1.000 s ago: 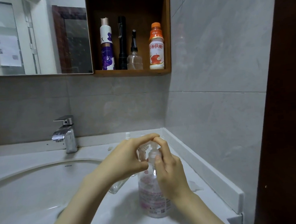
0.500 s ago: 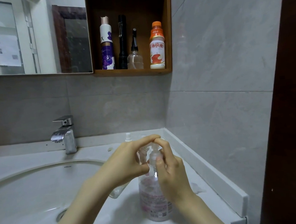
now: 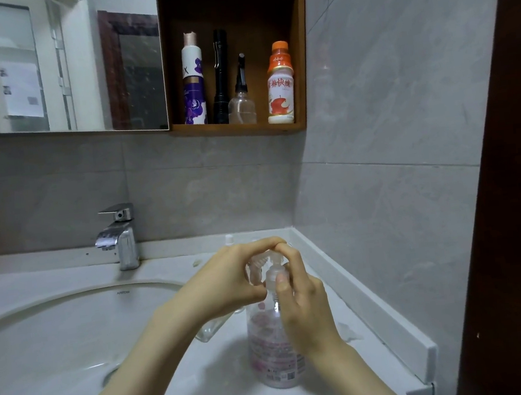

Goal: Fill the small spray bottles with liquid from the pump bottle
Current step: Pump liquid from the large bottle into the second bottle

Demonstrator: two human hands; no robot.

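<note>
Little has shifted since the earlier frames: the view sits a touch lower and both hands stay locked at the pump. On the white counter (image 3: pixel 377 307), right of the basin (image 3: pixel 58 331), the pump bottle (image 3: pixel 273 347) stands upright just as before, its lower half showing pinkish liquid. Over its top the left hand (image 3: pixel 226 284) is curled, forefinger arched across to meet the right hand's fingers, and it grips a small clear spray bottle (image 3: pixel 210 329), tilted, whose base juts out below the palm toward the basin. At the bottle's neck the right hand (image 3: pixel 302 302) is closed, thumb on the collar, fingertips on the pump head. So I judge pumping is still under way, with no visible rise in fill. Behind the hands, a small white cap (image 3: pixel 229 239) now peeks up near the back ledge.
</note>
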